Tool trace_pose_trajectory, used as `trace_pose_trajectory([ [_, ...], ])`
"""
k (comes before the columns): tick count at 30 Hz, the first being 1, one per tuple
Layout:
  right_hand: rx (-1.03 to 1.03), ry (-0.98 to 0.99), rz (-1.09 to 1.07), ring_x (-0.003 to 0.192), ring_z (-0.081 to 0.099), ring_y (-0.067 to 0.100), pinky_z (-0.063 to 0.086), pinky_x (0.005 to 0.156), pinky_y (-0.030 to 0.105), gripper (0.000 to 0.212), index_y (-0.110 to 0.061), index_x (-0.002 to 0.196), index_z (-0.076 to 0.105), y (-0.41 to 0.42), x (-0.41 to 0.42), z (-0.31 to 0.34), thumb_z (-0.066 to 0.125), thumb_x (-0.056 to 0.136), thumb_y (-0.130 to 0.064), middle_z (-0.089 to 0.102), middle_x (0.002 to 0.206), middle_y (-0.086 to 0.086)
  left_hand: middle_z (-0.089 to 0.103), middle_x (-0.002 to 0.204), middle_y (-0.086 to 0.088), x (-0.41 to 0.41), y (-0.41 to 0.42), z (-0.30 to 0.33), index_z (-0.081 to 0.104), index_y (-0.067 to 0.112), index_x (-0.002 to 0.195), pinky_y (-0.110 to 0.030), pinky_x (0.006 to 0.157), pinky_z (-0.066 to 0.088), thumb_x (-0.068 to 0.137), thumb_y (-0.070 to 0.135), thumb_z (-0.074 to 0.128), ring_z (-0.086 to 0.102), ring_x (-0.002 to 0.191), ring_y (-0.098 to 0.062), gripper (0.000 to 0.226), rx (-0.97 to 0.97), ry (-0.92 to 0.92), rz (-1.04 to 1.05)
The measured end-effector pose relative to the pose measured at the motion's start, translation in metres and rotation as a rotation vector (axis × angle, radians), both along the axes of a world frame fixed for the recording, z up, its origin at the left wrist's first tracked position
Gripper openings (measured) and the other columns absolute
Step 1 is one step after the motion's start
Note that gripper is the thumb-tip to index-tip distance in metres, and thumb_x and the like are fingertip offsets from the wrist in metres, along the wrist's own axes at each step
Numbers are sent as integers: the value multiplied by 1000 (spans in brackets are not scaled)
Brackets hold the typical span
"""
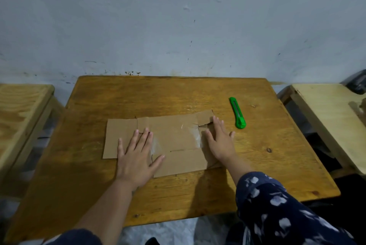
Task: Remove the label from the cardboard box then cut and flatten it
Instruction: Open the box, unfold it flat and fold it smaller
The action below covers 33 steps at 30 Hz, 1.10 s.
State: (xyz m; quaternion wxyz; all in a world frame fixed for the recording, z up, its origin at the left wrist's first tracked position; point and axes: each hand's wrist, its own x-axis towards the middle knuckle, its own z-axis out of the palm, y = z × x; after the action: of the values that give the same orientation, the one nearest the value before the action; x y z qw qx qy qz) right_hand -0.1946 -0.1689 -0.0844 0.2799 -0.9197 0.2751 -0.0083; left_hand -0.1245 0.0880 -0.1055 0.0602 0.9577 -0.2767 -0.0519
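The brown cardboard box (178, 138) lies flat and spread out on the wooden table (138, 94), with clear tape patches on its surface. My left hand (136, 157) rests palm down on its left part, fingers spread. My right hand (219, 142) lies palm down on its right end, fingers spread as well. Neither hand grips anything. A green utility knife (237, 113) lies on the table just right of the cardboard, a short way beyond my right hand. No label shows on the cardboard.
A pale wooden bench (21, 110) stands to the left and a lighter one (328, 118) to the right, with a dark object (356, 82) on its far end. A grey wall (178, 27) rises directly behind the table.
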Motion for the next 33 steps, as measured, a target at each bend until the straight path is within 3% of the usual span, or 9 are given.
trace_pose_trajectory([
  [5,174,-219,-34,144,20,14,18,115,30,58,-22,149,22,14,0,24,46,97,-33,24,156,-3,-10,158,12,0,1,-1,-2,28,152,-54,113,-11,81,76,-1,-12,146,-13,86,2,-15,-3],
  [8,248,-212,20,144,19,14,19,116,33,61,-26,150,20,30,5,40,48,96,-35,21,157,-7,-11,158,12,-1,0,0,-3,28,151,-54,114,-9,82,76,0,-12,146,-13,85,-6,-6,0],
  [12,262,-129,105,145,11,12,15,119,42,68,-31,151,5,61,14,42,43,95,-45,9,159,-8,-12,158,11,-1,0,3,-6,28,151,-55,114,-11,81,75,-2,-14,146,-14,85,6,-6,3],
  [15,200,-30,180,146,-6,8,1,119,48,71,-25,151,-1,71,19,28,33,96,-53,-2,160,-7,-14,158,11,-2,0,4,-8,28,151,-54,114,-11,83,75,0,-16,145,-14,83,13,-11,1],
  [23,-235,121,306,142,-22,10,-17,115,43,75,-17,147,-16,85,21,-7,1,90,-63,-19,157,-2,-13,158,10,-2,0,0,-6,28,151,-55,114,-11,84,74,0,-16,146,-14,81,14,-18,5],
  [29,-248,101,300,143,-21,11,-11,117,47,59,-29,150,4,86,24,-7,7,97,-52,-16,158,-3,-4,160,11,-2,6,4,1,30,151,-51,117,-9,83,68,-12,-13,146,-9,79,-103,4,-7],
  [33,-107,23,242,145,-10,8,-7,117,43,57,-26,150,13,81,24,3,20,99,-49,-6,160,-6,11,159,10,3,23,21,20,28,150,-46,118,-7,93,54,6,-2,147,-7,64,-302,-70,91],
])
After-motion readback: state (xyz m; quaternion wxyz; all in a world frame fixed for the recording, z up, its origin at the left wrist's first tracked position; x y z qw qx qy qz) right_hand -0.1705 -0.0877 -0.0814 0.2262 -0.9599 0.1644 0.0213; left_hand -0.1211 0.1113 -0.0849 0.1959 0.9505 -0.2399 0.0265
